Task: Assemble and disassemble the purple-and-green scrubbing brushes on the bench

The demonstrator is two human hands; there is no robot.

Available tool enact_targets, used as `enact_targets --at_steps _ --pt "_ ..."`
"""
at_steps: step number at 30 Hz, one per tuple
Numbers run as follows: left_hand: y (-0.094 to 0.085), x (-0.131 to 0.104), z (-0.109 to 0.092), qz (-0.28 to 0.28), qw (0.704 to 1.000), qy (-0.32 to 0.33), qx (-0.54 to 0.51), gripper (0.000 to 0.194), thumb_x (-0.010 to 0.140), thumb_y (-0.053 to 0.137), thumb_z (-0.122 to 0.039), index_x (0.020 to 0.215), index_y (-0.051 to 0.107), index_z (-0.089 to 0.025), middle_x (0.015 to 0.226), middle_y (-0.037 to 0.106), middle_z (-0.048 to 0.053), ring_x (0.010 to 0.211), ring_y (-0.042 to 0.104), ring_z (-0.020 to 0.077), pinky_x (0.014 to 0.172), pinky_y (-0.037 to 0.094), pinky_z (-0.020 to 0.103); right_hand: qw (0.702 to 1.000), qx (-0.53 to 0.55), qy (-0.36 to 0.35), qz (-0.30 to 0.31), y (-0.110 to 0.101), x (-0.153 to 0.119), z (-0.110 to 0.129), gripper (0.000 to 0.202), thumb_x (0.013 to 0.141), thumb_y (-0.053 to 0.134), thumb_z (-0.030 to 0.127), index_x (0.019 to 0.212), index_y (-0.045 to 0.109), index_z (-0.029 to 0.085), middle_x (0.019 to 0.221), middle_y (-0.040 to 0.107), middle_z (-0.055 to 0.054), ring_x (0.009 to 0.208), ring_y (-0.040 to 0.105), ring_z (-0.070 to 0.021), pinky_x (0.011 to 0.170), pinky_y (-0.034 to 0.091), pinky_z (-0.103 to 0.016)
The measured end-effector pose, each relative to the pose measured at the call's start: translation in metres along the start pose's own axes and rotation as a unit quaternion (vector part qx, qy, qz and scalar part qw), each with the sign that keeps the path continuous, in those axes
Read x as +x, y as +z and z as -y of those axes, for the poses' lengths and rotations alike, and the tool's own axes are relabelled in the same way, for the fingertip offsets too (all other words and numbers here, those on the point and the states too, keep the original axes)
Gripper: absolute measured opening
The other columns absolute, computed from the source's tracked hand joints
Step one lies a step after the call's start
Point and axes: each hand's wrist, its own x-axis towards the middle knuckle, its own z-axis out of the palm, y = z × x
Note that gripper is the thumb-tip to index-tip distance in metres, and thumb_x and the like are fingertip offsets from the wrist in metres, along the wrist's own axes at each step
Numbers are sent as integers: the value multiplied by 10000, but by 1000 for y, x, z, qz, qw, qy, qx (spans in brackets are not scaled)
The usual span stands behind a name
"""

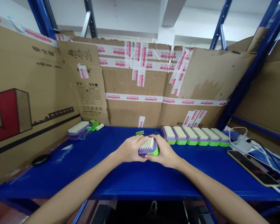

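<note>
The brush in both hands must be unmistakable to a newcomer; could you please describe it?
Over the blue table, find the left hand and right hand. They grip a purple-and-green brush with cream bristles, the only one held, unlike the row of six brushes at right.

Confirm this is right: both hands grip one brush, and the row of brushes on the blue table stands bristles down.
In the head view, the row of brushes on the blue table stands with bristles up, not down. The left hand and right hand do grip one brush.

Smooth plastic brush (155, 151) with rough bristles (148, 143), glossy tabletop (126, 177), matt cardboard (130, 112).
</note>
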Motion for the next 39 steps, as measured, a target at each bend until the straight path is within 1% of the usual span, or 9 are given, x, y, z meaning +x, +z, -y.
enact_targets --at_steps 5,11,16,19,21,25,30,32,39 --pt "1 -1 1 3 1000 4 5 931 830 902 -580 1567 558 -126 1335 808 220 1179 838 410 1036 711 553 1000 12 -6 4 1 0 -4 874 872 965 509 1563 480 283 1458 672 -148 1368 662 -402 1181 545 -635" --pt "2 -1 0 8 1000 0 -5 946 861 875 -596 1613 514 -151 1371 803 212 1201 837 407 1043 710 564 1000 4 -14 8 0 1 -2 862 896 946 527 1570 469 282 1437 667 -152 1344 668 -400 1166 555 -636" --pt "3 -3 0 4 1000 -1 -15 932 861 861 -604 1589 535 -121 1351 802 241 1190 838 423 1057 702 605 1000 17 -20 14 -3 2 1 842 908 929 543 1560 473 267 1458 672 -168 1351 678 -397 1173 558 -634" --pt "3 -2 -1 7 1000 -4 -25 929 855 862 -588 1596 533 -134 1346 806 223 1183 841 411 1069 700 604 999 30 -19 15 -4 2 1 810 921 907 560 1545 484 263 1465 676 -169 1370 675 -394 1174 556 -625" --pt "2 -1 -1 2 999 -4 -33 925 854 866 -571 1604 531 -147 1355 805 211 1199 839 401 1085 699 587 999 40 -8 13 -4 2 2 794 913 911 558 1523 498 263 1475 678 -164 1382 670 -392 1179 546 -617" --pt "1 2 -1 -8 998 -5 -58 900 851 878 -519 1597 540 -147 1360 805 199 1218 834 387 1096 700 562 998 49 42 2 -2 2 6 749 876 942 520 1449 532 265 1435 704 -141 1341 681 -381 1149 542 -597" --pt "3 3 -2 -7 997 -21 -80 891 845 899 -507 1591 542 -175 1373 804 177 1200 841 377 1034 728 542 993 82 85 -5 -2 4 14 605 865 945 429 1320 581 265 1296 733 -81 1215 717 -323 1069 559 -518" --pt "3 3 -3 -10 996 -28 -84 889 845 909 -512 1586 549 -178 1370 805 175 1194 843 374 1020 733 530 992 85 95 -2 -4 5 16 556 863 940 420 1274 597 269 1251 744 -60 1167 727 -310 1037 559 -499" --pt "5 3 -5 -14 995 -42 -92 871 847 910 -502 1584 567 -191 1356 813 158 1186 845 368 1012 734 527 989 104 103 10 -14 7 15 578 858 945 475 1298 635 264 1253 778 -54 1132 746 -298 1024 566 -472"
